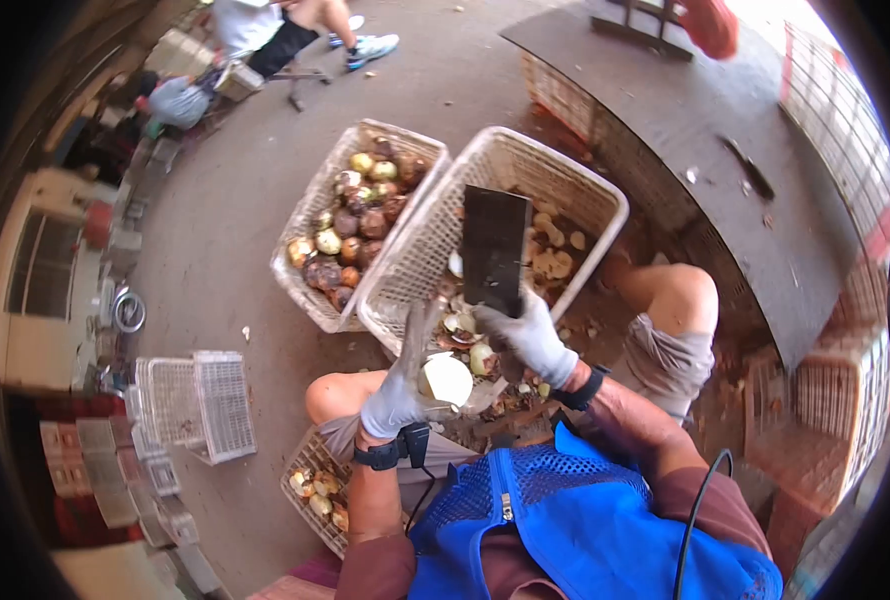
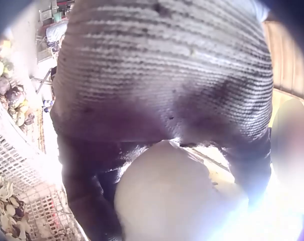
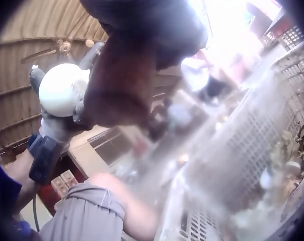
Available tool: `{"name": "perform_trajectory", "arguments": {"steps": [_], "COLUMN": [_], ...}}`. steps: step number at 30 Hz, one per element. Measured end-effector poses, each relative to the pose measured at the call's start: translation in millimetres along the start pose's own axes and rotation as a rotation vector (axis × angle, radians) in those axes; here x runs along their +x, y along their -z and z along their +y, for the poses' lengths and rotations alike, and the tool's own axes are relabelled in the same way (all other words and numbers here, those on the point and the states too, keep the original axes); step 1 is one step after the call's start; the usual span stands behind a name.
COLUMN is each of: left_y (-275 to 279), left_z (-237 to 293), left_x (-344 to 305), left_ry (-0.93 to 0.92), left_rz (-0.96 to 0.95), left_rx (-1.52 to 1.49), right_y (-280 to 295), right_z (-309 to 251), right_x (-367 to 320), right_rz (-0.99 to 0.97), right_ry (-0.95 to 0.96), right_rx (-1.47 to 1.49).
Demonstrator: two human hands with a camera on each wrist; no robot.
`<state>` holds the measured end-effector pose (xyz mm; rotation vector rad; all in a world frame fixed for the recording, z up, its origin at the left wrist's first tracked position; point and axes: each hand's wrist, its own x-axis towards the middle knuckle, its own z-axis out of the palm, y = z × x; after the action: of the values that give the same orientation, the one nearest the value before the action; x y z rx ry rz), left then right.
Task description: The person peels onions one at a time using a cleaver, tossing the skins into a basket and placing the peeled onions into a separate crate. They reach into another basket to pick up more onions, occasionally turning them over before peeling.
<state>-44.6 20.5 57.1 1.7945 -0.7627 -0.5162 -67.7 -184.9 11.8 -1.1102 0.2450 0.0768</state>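
Observation:
A pale round peeled vegetable [image 1: 447,381] rests in the gloved left hand [image 1: 397,392], whose fingers curl round it; it also shows large in the left wrist view [image 2: 164,196] and white in the right wrist view [image 3: 62,90]. The gloved right hand [image 1: 537,338] grips the handle of a wide dark cleaver [image 1: 495,245], its blade raised over the right-hand crate. In the right wrist view a brown handle [image 3: 123,80] sticks out of the right hand [image 3: 157,30]. Blade and vegetable are apart.
One crate [image 1: 605,215] holds cut pieces and peelings; the crate beside it [image 1: 300,300] holds unpeeled round vegetables. A small basket [image 1: 305,500] stands by the left leg. At right, a table [image 1: 665,130] bears a knife [image 1: 748,168]. A seated person [image 1: 255,35] is at the upper left.

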Motion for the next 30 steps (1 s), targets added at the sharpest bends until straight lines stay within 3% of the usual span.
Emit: {"name": "perform_trajectory", "arguments": {"steps": [1, 2, 3, 4, 5, 6, 8, 9, 12, 13, 16, 18, 20, 23, 24, 26, 27, 29, 30], "left_y": [7.5, 13.8, 18.5, 24.4, 30.0, 33.2, 41.0, 47.3, 61.5, 58.9, 69.5, 69.6, 69.0, 55.3, 45.8, 29.4, 25.6, 37.6, 46.2], "left_z": [-3.1, -5.1, -20.5, -16.2, -12.4, -17.4, -42.2, -46.6, -16.1, -13.7, -7.5, 13.2, 57.6, 91.1, 115.9, 125.7, 100.5, 94.0, 71.9], "left_x": [-0.8, -3.2, -11.4, -19.3, -26.3, -42.7, -72.8, -89.3, -146.6, -163.9, -255.7, -331.4, -411.6, -586.5, -598.9, -646.8, -663.2, -590.5, -563.2], "left_ry": [-0.005, -0.005, 0.023, 0.064, 0.095, 0.174, 0.069, -0.039, -0.119, -0.146, -0.334, -0.324, -0.362, -0.762, -0.88, -0.955, -0.816, -0.599, -0.438], "left_rz": [0.059, 0.118, 0.213, 0.291, 0.376, 0.417, 0.539, 0.571, 0.695, 0.916, 1.018, 1.599, 1.921, 2.138, 2.221, 2.391, 2.428, 2.492, 2.401], "left_rx": [0.09, 0.179, 0.127, -0.019, -0.167, -0.568, -0.913, -1.015, -1.11, -1.08, -1.253, -1.125, -0.69, -0.557, -0.484, -1.126, -0.928, -0.946, -0.943], "right_y": [2.1, 11.9, 17.8, 12.6, 21.2, 30.0, 37.1, 36.2, 36.5, 32.6, 37.8, 24.4, 25.1, 30.6, 37.5, 53.4, 36.5, 20.9, 15.5], "right_z": [8.5, 26.9, 19.3, 13.3, 19.4, 30.0, 39.9, 39.5, 45.3, 44.7, 59.3, 53.2, 56.4, 66.8, 75.0, 92.4, 74.4, 71.6, 56.2], "right_x": [7.4, 20.9, 20.5, 18.3, 25.4, 33.6, 43.8, 44.7, 50.4, 48.8, 54.1, 44.5, 43.6, 50.9, 59.7, 75.9, 58.7, 56.6, 47.6], "right_rz": [0.091, 0.157, 0.107, 0.206, 0.177, 0.217, 0.194, 0.18, 0.164, 0.158, 0.077, 0.064, 0.034, 0.027, 0.004, -0.02, 0.03, 0.151, 0.175], "right_ry": [0.233, 0.311, 0.057, 0.066, -0.032, -0.02, 0.019, 0.001, -0.025, -0.015, -0.112, -0.133, -0.136, -0.153, -0.147, -0.131, -0.143, -0.116, -0.214], "right_rx": [-0.112, -0.241, -0.13, -0.099, 0.014, 0.085, 0.125, 0.143, 0.144, 0.098, 0.023, -0.005, -0.011, 0.011, 0.006, 0.002, -0.025, -0.024, -0.098]}}
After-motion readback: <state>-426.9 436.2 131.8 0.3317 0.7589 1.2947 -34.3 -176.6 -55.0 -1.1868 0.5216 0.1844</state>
